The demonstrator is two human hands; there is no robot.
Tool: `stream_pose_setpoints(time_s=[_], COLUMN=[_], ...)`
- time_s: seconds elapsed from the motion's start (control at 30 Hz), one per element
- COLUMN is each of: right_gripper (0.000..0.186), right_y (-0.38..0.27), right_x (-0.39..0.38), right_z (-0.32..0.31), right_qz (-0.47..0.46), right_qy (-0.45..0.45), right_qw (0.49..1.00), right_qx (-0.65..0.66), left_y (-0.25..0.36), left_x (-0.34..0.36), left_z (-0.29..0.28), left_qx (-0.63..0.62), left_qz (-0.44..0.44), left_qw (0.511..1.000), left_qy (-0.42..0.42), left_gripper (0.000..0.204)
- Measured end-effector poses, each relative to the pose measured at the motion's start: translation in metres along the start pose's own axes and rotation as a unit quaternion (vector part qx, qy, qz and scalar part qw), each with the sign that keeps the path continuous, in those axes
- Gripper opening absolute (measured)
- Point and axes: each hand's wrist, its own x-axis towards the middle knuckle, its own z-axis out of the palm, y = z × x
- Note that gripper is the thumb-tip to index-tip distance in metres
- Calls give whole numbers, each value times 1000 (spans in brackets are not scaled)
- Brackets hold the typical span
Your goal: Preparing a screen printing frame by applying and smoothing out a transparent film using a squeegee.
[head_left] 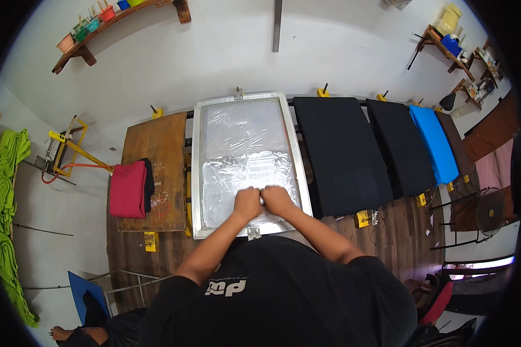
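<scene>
A metal-edged screen printing frame [198, 173] lies flat in front of me, its long side running away from my body. Wrinkled, shiny clear plastic film [246, 168] covers much of its mesh. My left hand [248, 203] and my right hand [278, 200] meet over the near part of the frame, both curled closed with knuckles nearly touching. A small silvery bit shows between them, but what they grip is mostly hidden.
Left of the frame, folded red cloth [127, 191] lies on a wooden board [150, 139]. Black-covered boards [341, 156] and a blue board [434, 144] stand at right. Green cloths [4, 202] hang far left. Another person's bare limb [92, 334] shows lower left.
</scene>
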Motion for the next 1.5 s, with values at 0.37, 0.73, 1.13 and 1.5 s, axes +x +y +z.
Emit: stream_pose_setpoints(time_s=[0.37, 0.73, 1.13, 1.5], right_gripper=[22, 20, 14, 23], right_y=[3, -28, 13, -10], right_x=[13, -27, 32, 8], right_z=[-30, -25, -22, -39], right_qz=[10, 19, -24, 15], right_qy=[-78, -204, -117, -237], right_qw=[997, 979, 992, 971], right_qx=[-16, -19, -37, 8], left_y=[12, 11, -12, 8], left_x=[13, -31, 37, 3], left_z=[-31, -12, -20, -34], left_qx=[-5, -6, 47, 1], left_qz=[-43, -44, -28, -59], left_qw=[996, 979, 986, 969], left_qy=[-78, -198, -158, -241], left_gripper=[25, 29, 28, 30])
